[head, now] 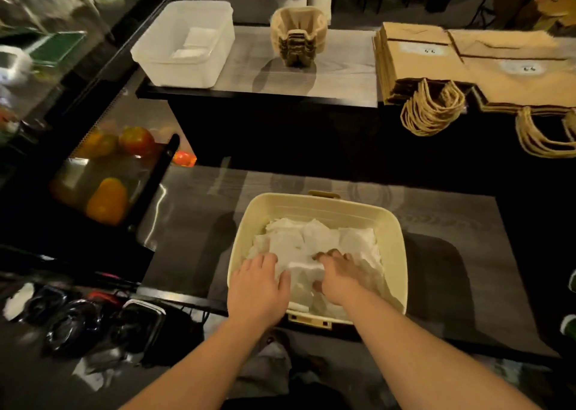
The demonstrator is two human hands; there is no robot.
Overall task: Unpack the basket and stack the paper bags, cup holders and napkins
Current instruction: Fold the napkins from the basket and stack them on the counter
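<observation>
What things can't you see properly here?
Head view:
- Bottom of basket: covered by napkins, left hand and right hand.
- Right paper bags: cut off by the frame edge.
- Bag labels: too small to read.
- Far-left shelf items: blurred.
</observation>
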